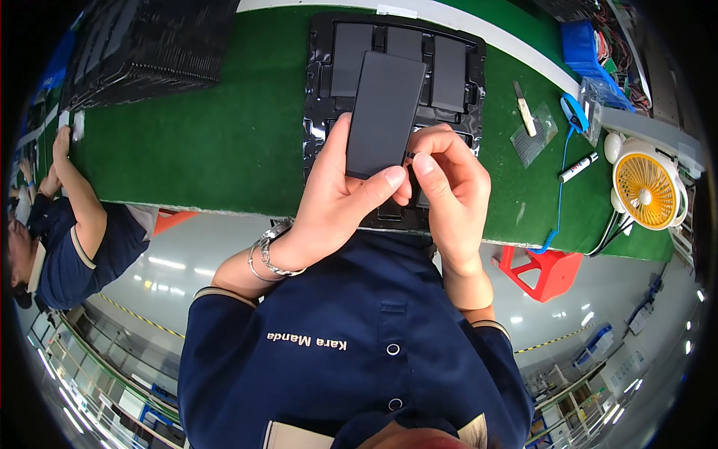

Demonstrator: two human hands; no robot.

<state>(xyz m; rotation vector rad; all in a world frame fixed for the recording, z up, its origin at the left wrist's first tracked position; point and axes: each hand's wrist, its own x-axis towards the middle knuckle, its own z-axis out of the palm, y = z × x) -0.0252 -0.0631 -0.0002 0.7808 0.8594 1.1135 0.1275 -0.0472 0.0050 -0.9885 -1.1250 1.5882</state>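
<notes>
My left hand (340, 179) is closed round the lower left part of a flat, dark grey rectangular slab (387, 108), phone-shaped, its thumb across the bottom end. The slab is tilted slightly, above a black plastic tray (318, 97). Thumb and forefinger of my right hand (452, 172) pinch together at the slab's lower right edge. A tiny dark bit shows between these fingertips, too small to name. In the tray's pockets lie several similar dark grey slabs (449, 75), partly hidden by the held one and my hands.
On the green table (254, 135) stand stacked black trays (149, 52) at far left. To the right lie a knife (525, 112), a mesh-patterned sheet (540, 138), a marker (578, 168), a blue coiled cord (550, 238) and a yellow-bladed fan (645, 191). A red stool (550, 273) stands below. Another person (86, 217) works at left.
</notes>
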